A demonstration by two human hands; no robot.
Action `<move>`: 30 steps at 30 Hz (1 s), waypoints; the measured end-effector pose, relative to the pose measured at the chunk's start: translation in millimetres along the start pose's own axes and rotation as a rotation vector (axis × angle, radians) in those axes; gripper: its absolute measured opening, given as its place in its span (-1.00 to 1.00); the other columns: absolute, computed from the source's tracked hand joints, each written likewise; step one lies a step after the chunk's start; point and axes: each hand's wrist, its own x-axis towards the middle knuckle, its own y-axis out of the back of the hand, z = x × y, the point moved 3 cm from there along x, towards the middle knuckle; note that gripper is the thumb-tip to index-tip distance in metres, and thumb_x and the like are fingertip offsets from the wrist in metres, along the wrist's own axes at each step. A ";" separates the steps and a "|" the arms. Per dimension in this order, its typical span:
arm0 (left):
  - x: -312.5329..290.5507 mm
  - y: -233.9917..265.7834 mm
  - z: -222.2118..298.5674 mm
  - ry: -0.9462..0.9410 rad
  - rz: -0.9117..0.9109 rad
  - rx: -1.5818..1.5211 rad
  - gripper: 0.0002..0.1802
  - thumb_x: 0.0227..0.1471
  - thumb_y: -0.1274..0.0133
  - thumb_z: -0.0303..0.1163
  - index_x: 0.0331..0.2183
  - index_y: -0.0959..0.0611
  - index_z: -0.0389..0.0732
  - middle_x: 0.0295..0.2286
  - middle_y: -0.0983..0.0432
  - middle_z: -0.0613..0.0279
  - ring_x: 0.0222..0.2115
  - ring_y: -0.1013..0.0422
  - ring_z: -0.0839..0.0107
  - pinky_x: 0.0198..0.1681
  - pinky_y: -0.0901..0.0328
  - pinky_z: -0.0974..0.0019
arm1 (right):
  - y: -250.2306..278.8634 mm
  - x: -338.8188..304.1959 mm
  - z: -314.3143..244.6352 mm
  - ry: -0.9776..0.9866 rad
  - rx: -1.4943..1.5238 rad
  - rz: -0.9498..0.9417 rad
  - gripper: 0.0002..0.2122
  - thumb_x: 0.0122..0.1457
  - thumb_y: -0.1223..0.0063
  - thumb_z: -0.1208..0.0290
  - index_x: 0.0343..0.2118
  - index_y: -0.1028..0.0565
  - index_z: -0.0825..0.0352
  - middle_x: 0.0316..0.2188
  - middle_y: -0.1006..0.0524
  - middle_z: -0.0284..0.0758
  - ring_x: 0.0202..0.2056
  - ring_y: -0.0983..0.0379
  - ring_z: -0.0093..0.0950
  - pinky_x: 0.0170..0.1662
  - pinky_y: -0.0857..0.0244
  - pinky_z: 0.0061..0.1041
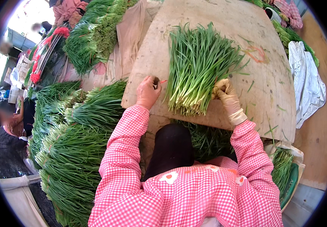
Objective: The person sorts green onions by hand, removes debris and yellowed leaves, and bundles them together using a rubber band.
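A thick bunch of garlic chives (pixel 199 68) lies on the wooden board in front of me, pale cut ends toward me and green tips away. My left hand (pixel 148 92) is bare and closed just left of the bunch, pinching a thin red tie (pixel 163 81) that runs toward the stems. At the bunch's right edge is my right hand (pixel 227 96), in a pale glove, its fingers pinched together against the stems. What those fingers hold is hidden.
Stacked chive bundles (pixel 76 159) fill the left side. Another red tie (pixel 257 54) and leaf scraps lie on the board (pixel 273 98). A white cloth (pixel 305 81) hangs at the right, above a container (pixel 296 178) of chives. Other people work around the edges.
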 end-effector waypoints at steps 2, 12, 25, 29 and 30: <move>0.2 -5.1 0.1 0.155 -0.002 -0.272 -0.89 -0.11 -0.09 -0.40 -0.46 -0.58 -0.21 -0.57 -0.45 0.26 -0.57 -0.36 0.38 -0.46 -0.28 0.38 | 1.7 -0.8 1.0 0.001 0.041 0.010 -0.91 0.13 0.05 0.55 -0.37 -0.29 0.28 -0.52 -0.40 -0.43 -0.50 -0.35 -0.63 -0.40 -0.30 -0.63; -7.6 -32.5 -14.6 0.744 -0.123 -1.315 -0.82 0.00 -0.08 -0.30 -0.37 -0.53 -0.20 -0.57 -0.35 0.42 -0.64 -0.23 0.64 -0.52 -0.22 0.55 | 9.7 2.0 7.6 -0.098 0.061 0.065 -0.78 0.12 0.02 0.54 -0.18 -0.29 0.35 -0.47 -0.46 -0.38 -0.50 -0.37 -0.64 -0.41 -0.32 -0.64; -4.4 -35.8 19.2 0.891 -0.378 -1.805 -0.87 0.05 0.00 -0.38 -0.38 -0.51 -0.23 -0.55 -0.34 0.37 -0.64 -0.18 0.61 -0.56 -0.19 0.50 | 15.3 2.0 13.0 -0.061 0.117 0.150 -0.91 0.15 0.06 0.51 -0.29 -0.38 0.33 -0.52 -0.45 -0.39 -0.55 -0.33 -0.64 -0.43 -0.29 -0.65; -3.8 -26.2 24.8 0.852 -0.461 -1.822 -0.83 0.05 -0.01 -0.34 -0.36 -0.51 -0.24 -0.52 -0.36 0.33 -0.60 -0.17 0.59 -0.51 -0.16 0.49 | 14.4 1.3 8.2 -0.094 0.073 0.167 -0.96 0.16 0.10 0.50 -0.34 -0.37 0.31 -0.54 -0.42 -0.42 -0.55 -0.31 -0.66 -0.45 -0.25 -0.67; -2.8 -25.1 26.4 0.865 -0.455 -1.814 -0.84 0.05 -0.01 -0.33 -0.36 -0.51 -0.23 -0.52 -0.36 0.35 -0.60 -0.18 0.59 -0.50 -0.16 0.48 | 14.9 -0.1 7.8 -0.100 0.061 0.174 -0.97 0.16 0.10 0.50 -0.35 -0.37 0.30 -0.54 -0.42 -0.43 -0.54 -0.31 -0.66 -0.45 -0.24 -0.67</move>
